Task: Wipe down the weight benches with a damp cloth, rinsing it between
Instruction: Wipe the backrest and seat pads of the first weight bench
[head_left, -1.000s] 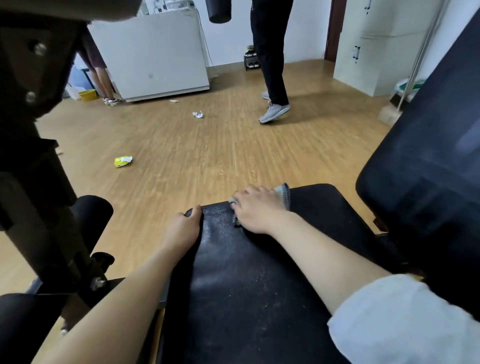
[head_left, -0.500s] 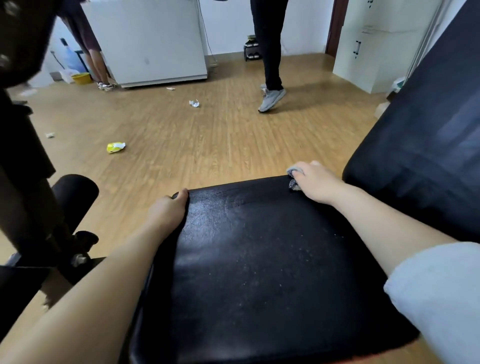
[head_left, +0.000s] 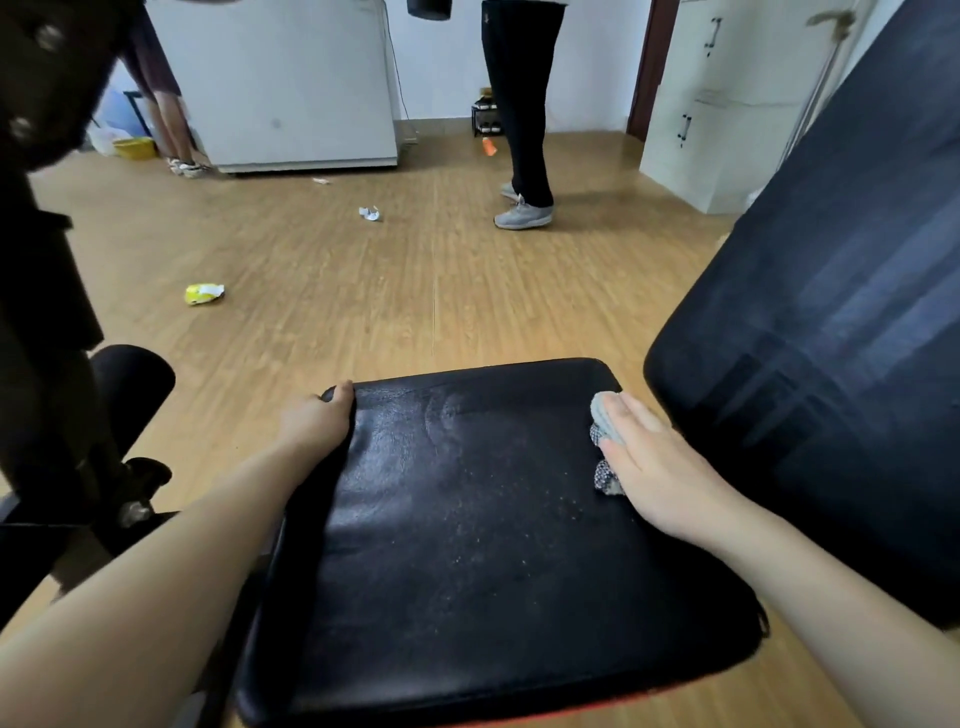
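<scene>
A black padded bench seat (head_left: 467, 519) fills the lower middle of the head view, with pale specks across its surface. My right hand (head_left: 654, 462) lies flat with straight fingers on a small grey cloth (head_left: 602, 421) at the seat's right edge, pressing it onto the pad; most of the cloth is hidden under the palm. My left hand (head_left: 317, 421) grips the seat's far left corner, thumb on top and fingers curled over the side. The tilted black backrest (head_left: 831, 338) rises just right of my right hand.
Black machine frame (head_left: 41, 260) and a roller pad (head_left: 130, 384) stand at the left. On the wooden floor lie a yellow wrapper (head_left: 203, 293) and white scraps (head_left: 370, 213). One person (head_left: 522, 104) stands ahead; another stands by the white cabinet (head_left: 291, 83).
My right hand has slid the cloth from the middle of the seat's far edge over to its right side, then back toward me. My left hand has kept its hold on the corner.
</scene>
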